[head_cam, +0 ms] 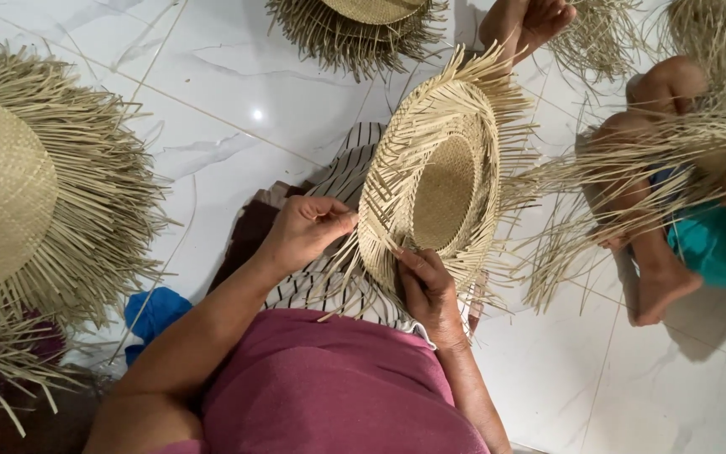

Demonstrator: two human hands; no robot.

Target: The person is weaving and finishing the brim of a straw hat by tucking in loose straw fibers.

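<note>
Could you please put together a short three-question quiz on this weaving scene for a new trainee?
1. True or false: both hands touch the unfinished straw hat.
2. Which hand pinches loose strands at the brim? A) left hand B) right hand
3. Fill in: the floor is covered in white ____.

Key: 1 true; 2 A; 3 tiles.
</note>
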